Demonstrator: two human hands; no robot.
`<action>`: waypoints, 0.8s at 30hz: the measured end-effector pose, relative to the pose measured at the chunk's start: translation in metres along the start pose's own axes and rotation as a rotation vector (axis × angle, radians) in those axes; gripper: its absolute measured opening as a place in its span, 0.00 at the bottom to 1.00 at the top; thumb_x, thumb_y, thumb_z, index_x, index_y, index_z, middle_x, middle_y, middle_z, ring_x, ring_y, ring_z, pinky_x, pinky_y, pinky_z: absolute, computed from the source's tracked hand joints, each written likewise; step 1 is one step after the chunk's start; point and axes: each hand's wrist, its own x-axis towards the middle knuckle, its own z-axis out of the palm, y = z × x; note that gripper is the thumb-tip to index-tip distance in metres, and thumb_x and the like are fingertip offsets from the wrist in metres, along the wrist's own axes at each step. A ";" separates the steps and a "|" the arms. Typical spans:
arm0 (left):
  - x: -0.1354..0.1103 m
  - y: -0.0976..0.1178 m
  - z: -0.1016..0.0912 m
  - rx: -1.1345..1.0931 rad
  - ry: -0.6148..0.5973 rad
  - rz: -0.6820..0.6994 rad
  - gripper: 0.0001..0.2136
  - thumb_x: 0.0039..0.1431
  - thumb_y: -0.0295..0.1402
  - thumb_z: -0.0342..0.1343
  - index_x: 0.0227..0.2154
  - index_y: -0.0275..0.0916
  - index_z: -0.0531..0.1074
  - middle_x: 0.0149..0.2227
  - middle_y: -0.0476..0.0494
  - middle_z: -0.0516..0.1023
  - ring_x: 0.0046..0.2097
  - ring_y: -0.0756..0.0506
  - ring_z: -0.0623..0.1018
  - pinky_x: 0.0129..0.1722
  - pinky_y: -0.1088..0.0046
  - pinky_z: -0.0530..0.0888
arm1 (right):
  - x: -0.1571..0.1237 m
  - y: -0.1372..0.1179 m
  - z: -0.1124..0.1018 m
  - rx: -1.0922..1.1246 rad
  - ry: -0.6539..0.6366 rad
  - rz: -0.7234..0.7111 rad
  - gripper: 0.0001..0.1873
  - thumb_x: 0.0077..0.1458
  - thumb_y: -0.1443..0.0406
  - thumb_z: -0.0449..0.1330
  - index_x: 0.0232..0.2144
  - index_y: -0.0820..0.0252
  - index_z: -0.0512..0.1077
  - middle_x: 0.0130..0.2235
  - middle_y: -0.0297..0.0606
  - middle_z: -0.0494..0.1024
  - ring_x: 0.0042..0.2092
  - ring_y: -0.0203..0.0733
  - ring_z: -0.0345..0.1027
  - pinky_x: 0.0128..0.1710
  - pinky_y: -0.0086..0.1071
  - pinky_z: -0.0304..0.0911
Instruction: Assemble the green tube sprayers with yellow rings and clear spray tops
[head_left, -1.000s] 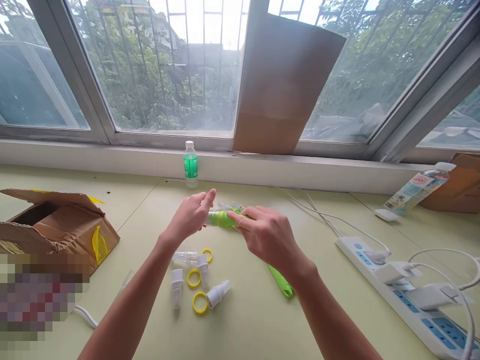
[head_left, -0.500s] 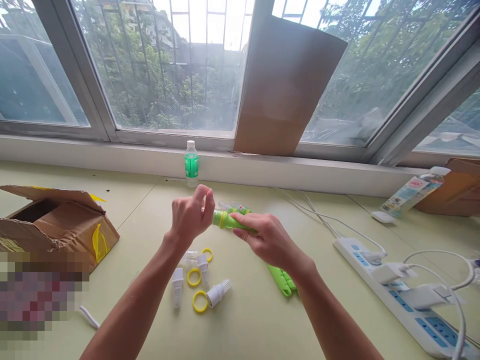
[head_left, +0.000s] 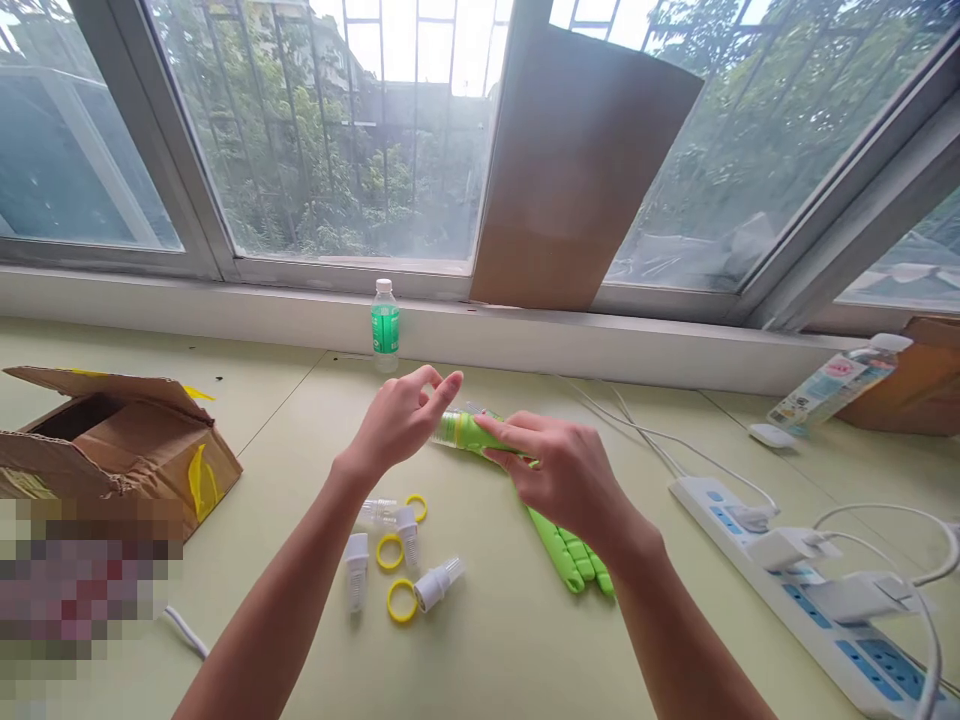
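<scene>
My right hand (head_left: 559, 470) grips a green tube-like piece (head_left: 469, 432) with a yellow ring near its end, held above the table. My left hand (head_left: 401, 420) pinches the clear tip at the tube's left end, its other fingers spread. Below my hands lie white nozzle caps (head_left: 356, 570) (head_left: 437, 585), a clear piece (head_left: 375, 513) and yellow rings (head_left: 402, 601) (head_left: 389, 552). More green handles (head_left: 574, 560) lie on the table under my right wrist.
A torn cardboard box (head_left: 112, 440) sits at the left. A small green-labelled water bottle (head_left: 385, 327) stands by the window ledge. A white power strip (head_left: 810, 590) with plugs and cables runs along the right. Another bottle (head_left: 836, 380) lies at far right.
My left hand went from a closed grasp round the tube's end to a pinch with fingers spread. Both hands and the tube shifted slightly right and up.
</scene>
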 end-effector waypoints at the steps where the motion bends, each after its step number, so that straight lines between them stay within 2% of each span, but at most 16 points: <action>1: 0.001 0.000 -0.002 -0.028 -0.018 -0.028 0.20 0.65 0.49 0.41 0.27 0.41 0.67 0.15 0.54 0.65 0.18 0.51 0.66 0.20 0.75 0.57 | 0.000 -0.001 0.001 -0.075 0.041 -0.049 0.17 0.58 0.66 0.58 0.49 0.50 0.76 0.32 0.35 0.79 0.28 0.36 0.65 0.28 0.30 0.50; 3: 0.002 -0.001 -0.003 -0.043 0.021 -0.073 0.21 0.65 0.49 0.41 0.25 0.40 0.66 0.15 0.53 0.64 0.17 0.51 0.65 0.20 0.75 0.57 | 0.000 -0.004 0.002 -0.187 0.094 -0.128 0.17 0.60 0.67 0.56 0.50 0.50 0.76 0.33 0.36 0.79 0.29 0.37 0.65 0.28 0.31 0.47; 5: 0.002 -0.002 -0.001 0.000 0.125 -0.097 0.20 0.65 0.48 0.42 0.24 0.41 0.65 0.13 0.55 0.61 0.16 0.52 0.60 0.20 0.75 0.55 | -0.001 -0.007 0.004 -0.238 0.107 -0.169 0.17 0.62 0.67 0.54 0.50 0.53 0.75 0.32 0.37 0.78 0.28 0.37 0.64 0.27 0.32 0.46; 9: -0.001 -0.003 0.002 0.185 0.347 -0.018 0.16 0.66 0.41 0.42 0.23 0.40 0.62 0.11 0.57 0.56 0.15 0.53 0.53 0.20 0.76 0.52 | -0.001 -0.010 0.011 -0.156 0.057 -0.151 0.18 0.64 0.64 0.52 0.52 0.59 0.74 0.30 0.38 0.77 0.25 0.36 0.60 0.25 0.31 0.45; 13: -0.003 -0.012 0.006 0.275 0.495 0.218 0.13 0.64 0.33 0.43 0.24 0.40 0.62 0.11 0.58 0.55 0.14 0.54 0.53 0.18 0.77 0.50 | 0.001 -0.008 0.013 0.057 -0.046 -0.052 0.18 0.62 0.64 0.54 0.52 0.61 0.74 0.30 0.38 0.77 0.25 0.36 0.59 0.27 0.30 0.49; 17: -0.004 -0.023 0.011 0.251 0.661 0.628 0.07 0.59 0.28 0.48 0.25 0.39 0.62 0.13 0.58 0.59 0.15 0.55 0.58 0.19 0.78 0.55 | 0.003 0.000 0.006 0.429 -0.232 0.074 0.20 0.60 0.61 0.56 0.53 0.59 0.74 0.24 0.34 0.75 0.24 0.35 0.51 0.25 0.29 0.50; 19: -0.004 -0.023 0.014 0.239 0.709 0.761 0.06 0.57 0.29 0.50 0.26 0.39 0.63 0.14 0.57 0.62 0.16 0.54 0.60 0.20 0.78 0.58 | 0.004 0.006 0.002 0.591 -0.327 0.152 0.21 0.60 0.58 0.57 0.53 0.58 0.74 0.22 0.31 0.73 0.23 0.34 0.49 0.23 0.29 0.48; 20: -0.004 -0.020 0.015 0.247 0.703 0.752 0.06 0.58 0.31 0.50 0.26 0.39 0.63 0.14 0.57 0.63 0.16 0.54 0.61 0.20 0.78 0.58 | 0.004 0.008 0.001 0.631 -0.349 0.185 0.22 0.59 0.56 0.57 0.53 0.58 0.74 0.22 0.31 0.73 0.23 0.34 0.49 0.22 0.28 0.48; 21: -0.003 -0.017 0.016 0.263 0.672 0.687 0.06 0.59 0.33 0.51 0.27 0.39 0.64 0.14 0.56 0.63 0.16 0.54 0.61 0.20 0.78 0.58 | 0.004 0.010 0.000 0.635 -0.342 0.204 0.22 0.59 0.55 0.57 0.52 0.58 0.74 0.23 0.32 0.73 0.23 0.34 0.50 0.23 0.28 0.49; 24: -0.002 -0.005 0.013 0.254 0.433 0.301 0.10 0.63 0.40 0.49 0.32 0.39 0.66 0.15 0.56 0.64 0.16 0.53 0.63 0.19 0.78 0.56 | 0.003 0.012 -0.001 0.448 -0.206 0.161 0.20 0.58 0.59 0.59 0.51 0.56 0.75 0.26 0.33 0.75 0.25 0.34 0.55 0.25 0.29 0.52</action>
